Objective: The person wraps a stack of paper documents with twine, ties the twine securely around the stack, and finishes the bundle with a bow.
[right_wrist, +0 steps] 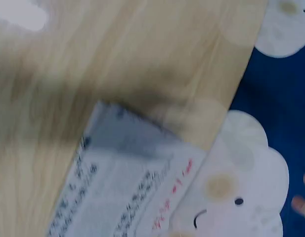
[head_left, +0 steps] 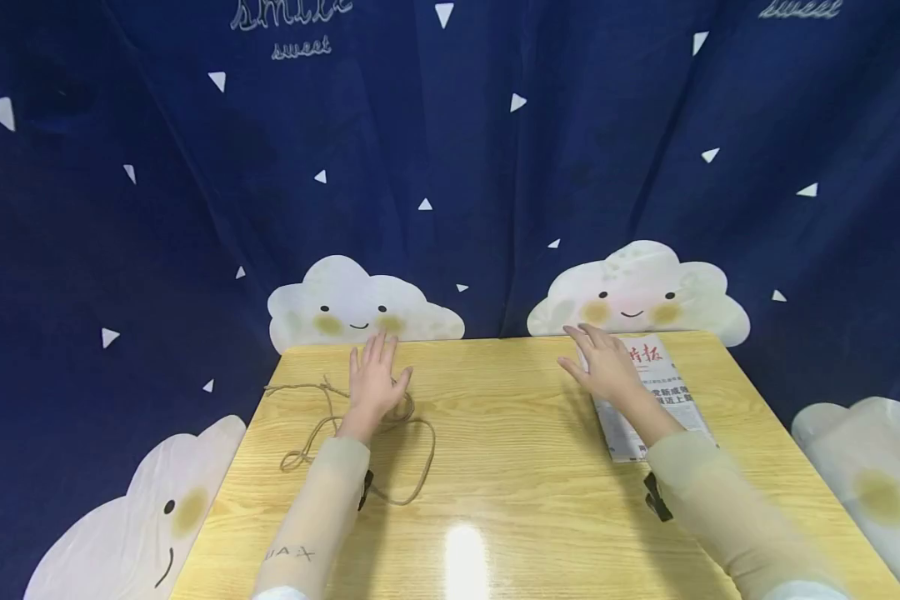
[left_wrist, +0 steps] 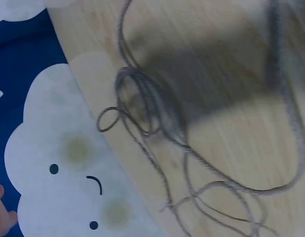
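Note:
My left hand (head_left: 374,383) is held over the table with its fingers spread, above a tangled brown rope (head_left: 429,450). In the left wrist view the rope (left_wrist: 263,190) lies in loose loops on the wood, and only some fingertips show at the left edge. My right hand (head_left: 606,367) hovers with extended fingers over the left part of a folded newspaper (head_left: 667,392) with red and black print. The right wrist view has the newspaper (right_wrist: 127,173) flat near the table's far edge, with fingertips at the right border. Neither hand holds anything.
The light wooden table (head_left: 510,467) has a bright glare spot at its front. Behind it hangs a dark blue curtain (head_left: 465,167) printed with white triangles and smiling clouds. Dark bands sit at both wrists.

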Demonstrator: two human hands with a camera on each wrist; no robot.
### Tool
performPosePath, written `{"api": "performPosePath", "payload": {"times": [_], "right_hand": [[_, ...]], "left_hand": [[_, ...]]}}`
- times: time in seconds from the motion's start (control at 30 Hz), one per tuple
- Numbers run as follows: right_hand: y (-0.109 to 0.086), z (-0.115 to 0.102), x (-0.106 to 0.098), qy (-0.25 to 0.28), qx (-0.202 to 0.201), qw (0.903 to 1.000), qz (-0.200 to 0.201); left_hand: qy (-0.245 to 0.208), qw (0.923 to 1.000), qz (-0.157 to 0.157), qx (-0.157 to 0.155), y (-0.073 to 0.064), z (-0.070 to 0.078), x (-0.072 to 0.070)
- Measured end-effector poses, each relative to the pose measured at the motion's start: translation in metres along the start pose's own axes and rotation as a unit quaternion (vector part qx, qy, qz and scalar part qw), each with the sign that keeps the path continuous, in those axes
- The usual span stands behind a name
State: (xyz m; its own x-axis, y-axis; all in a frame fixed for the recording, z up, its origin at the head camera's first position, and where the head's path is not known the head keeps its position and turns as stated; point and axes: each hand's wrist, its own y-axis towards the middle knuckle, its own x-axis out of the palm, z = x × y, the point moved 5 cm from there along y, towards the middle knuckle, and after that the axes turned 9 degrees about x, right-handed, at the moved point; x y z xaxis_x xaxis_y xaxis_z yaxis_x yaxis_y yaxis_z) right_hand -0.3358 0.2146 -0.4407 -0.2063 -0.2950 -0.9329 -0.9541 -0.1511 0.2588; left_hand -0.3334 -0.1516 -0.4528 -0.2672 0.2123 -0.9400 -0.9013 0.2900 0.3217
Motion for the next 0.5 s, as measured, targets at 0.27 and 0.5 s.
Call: {"api": "performPosePath", "payload": {"times": [0.27,0.5], "right_hand": [[-0.019,-0.042,0.043,0.114,-0.072,0.9909,-0.006],[-0.048,-0.084,0.093,0.140,-0.123,0.9820,-0.031]], "left_hand": [[-0.006,0.9957,0.087,0.029,-0.043,-0.013,-0.001],[-0.055,0.9909,0.089,0.085,-0.088,-0.023,0.017]]}}
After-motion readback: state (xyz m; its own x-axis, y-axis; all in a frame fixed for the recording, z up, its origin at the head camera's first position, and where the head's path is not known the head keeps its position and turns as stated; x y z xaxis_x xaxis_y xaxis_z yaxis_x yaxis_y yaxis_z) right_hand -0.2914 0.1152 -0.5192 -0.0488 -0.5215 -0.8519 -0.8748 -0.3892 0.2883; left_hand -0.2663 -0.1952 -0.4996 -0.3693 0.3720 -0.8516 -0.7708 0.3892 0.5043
